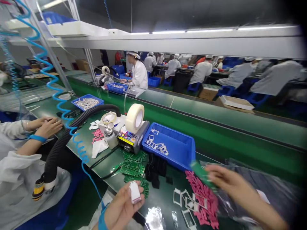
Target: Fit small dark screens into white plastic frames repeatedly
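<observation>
My left hand [120, 204], a blue band on its wrist, holds a small white plastic part [134, 192] with a pinkish lower end between its fingers. At the right my right hand [223, 177], blurred by motion, grips a green circuit board [200, 173] above a pile of pink plastic pieces [206, 201]. White plastic frames [189, 204] lie just left of the pink pile. Green circuit boards [133, 166] are heaped beyond my left hand, beside black pieces [155, 169].
A blue tray [178, 143] with several white frames stands behind the boards. Left of it are a tape dispenser [133, 137] with a tape roll [135, 118], a pump bottle [110, 138] and a black hose [79, 119]. A co-worker's hands [50, 126] are at the left.
</observation>
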`<act>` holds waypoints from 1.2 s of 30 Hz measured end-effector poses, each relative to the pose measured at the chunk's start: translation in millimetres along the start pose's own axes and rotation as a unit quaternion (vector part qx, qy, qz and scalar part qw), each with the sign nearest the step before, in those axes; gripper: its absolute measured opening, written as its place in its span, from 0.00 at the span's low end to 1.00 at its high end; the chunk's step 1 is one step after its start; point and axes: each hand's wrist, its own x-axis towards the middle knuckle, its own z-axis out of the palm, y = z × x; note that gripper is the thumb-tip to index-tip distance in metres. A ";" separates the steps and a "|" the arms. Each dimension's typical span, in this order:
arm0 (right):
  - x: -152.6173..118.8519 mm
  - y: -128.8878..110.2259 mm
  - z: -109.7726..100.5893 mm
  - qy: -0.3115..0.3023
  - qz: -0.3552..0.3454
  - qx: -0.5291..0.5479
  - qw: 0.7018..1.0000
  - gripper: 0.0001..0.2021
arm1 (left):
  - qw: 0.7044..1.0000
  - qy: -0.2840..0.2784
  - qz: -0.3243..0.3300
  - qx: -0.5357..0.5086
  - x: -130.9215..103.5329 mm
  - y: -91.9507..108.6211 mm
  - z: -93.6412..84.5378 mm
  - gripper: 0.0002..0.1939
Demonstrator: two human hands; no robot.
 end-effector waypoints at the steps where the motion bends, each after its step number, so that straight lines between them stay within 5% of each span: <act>1: 0.9 -2.9 23.2 -0.062 0.020 -0.018 0.998 0.03 | 1.000 0.005 0.002 0.004 0.3 1.5 -0.1 0.13; 2: 3.5 -6.7 47.7 -0.152 0.048 -0.050 0.986 0.04 | 1.000 0.009 0.004 0.006 0.7 3.2 0.2 0.13; 5: 10.9 -19.1 113.1 -0.194 0.054 -0.075 0.977 0.05 | 0.999 0.022 0.016 0.020 1.4 9.2 2.7 0.12; 9: 5.6 -25.7 147.9 -0.193 0.066 -0.108 0.973 0.06 | 0.998 0.031 0.022 0.044 -0.9 17.4 4.3 0.12; 18: -7.8 -44.8 105.4 -0.136 0.063 -0.100 0.984 0.05 | 0.997 -0.002 -0.042 0.066 0.3 18.9 10.7 0.14; 23: -8.8 -85.9 89.3 -0.119 0.039 0.121 0.985 0.08 | 0.990 -0.077 -0.078 0.088 -0.3 20.1 32.8 0.16; 30: -2.7 -113.0 105.9 -0.067 0.005 0.300 0.952 0.10 | 0.977 -0.162 -0.078 0.112 -10.6 27.0 49.7 0.15; 36: -5.3 -108.7 122.8 0.130 -0.214 0.155 0.956 0.07 | 0.978 -0.149 -0.101 0.105 -16.7 35.6 57.0 0.17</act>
